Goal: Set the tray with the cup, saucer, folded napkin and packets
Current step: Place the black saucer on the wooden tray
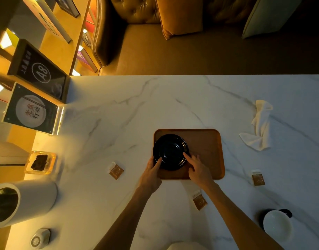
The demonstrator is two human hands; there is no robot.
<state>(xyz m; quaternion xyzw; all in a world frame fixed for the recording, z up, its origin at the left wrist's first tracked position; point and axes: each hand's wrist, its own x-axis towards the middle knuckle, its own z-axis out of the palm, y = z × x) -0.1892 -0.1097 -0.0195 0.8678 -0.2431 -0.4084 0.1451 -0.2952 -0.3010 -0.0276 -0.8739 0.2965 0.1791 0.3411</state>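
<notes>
Black glossy round saucer (pixel 170 150) sits on the left part of the brown wooden tray (pixel 207 141). The left hand (pixel 151 175) lays a straight index on the saucer's near rim; I cannot tell whether its fingers grip. The right hand (pixel 200 170) has its fingers spread and relaxed, with the index touching the rim. A brown packet (pixel 116 171) lies on the white marble table (pixel 119 114), left of the fingers.

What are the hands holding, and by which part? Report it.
Nothing is clearly gripped. Both hands touch the near rim of the saucer as it lies on the tray: left hand near-left, right hand near-right, index fingers on top.
</notes>
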